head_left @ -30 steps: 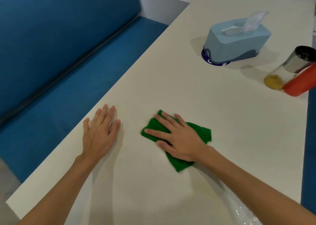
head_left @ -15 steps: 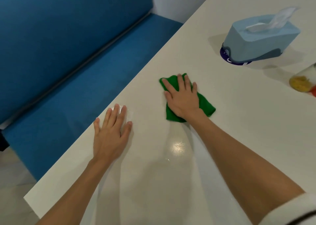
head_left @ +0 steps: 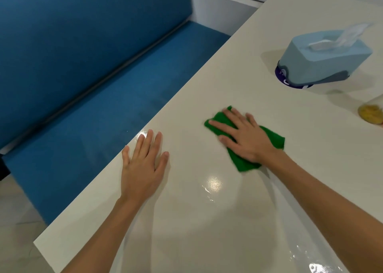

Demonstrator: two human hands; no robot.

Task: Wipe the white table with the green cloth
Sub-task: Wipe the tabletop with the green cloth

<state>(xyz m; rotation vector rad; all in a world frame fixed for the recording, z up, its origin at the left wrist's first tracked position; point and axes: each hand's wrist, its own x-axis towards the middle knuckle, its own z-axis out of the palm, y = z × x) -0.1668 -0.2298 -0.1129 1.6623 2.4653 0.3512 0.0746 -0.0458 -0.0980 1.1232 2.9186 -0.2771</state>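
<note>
Green cloth (head_left: pixel 243 162) pinned flat on white tabletop (head_left: pixel 228 76) under flat-fingered right hand (head_left: pixel 242 138), left hand (head_left: pixel 143 165) flat, bracing near edge; looks mid-wipe, next stroke needs steady pressure, avoiding the wet-wipe box (head_left: pixel 323 59).

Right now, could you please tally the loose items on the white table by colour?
Green: 1, the folded green cloth under the right hand.
Light blue: 1, the light blue plastic tissue box.
Yellow: 1, the clear container of yellow contents, cut off at the frame edge.
Total: 3.
</note>
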